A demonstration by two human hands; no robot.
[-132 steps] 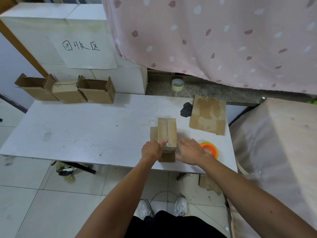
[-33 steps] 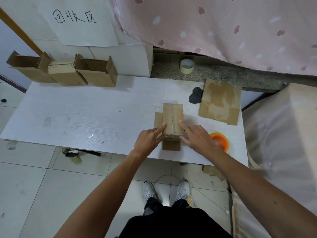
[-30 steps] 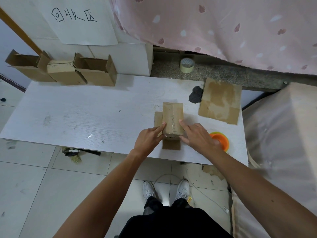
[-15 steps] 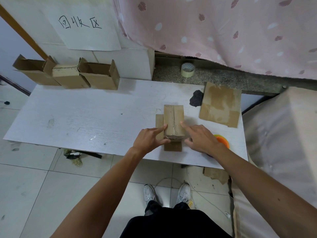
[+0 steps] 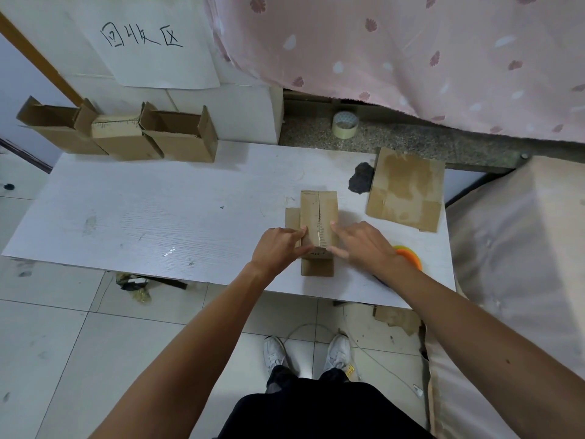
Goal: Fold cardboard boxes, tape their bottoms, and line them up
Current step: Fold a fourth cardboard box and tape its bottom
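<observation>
Taped cardboard box (image 5: 318, 217) on the counter (image 5: 158, 217), left hand (image 5: 278, 248) and right hand (image 5: 364, 245) pressing its sides with straightened fingers, three folded boxes (image 5: 126, 137) lined up at ten o'clock.

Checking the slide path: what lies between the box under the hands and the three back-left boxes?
Only bare, faintly marked table, head view.
</observation>
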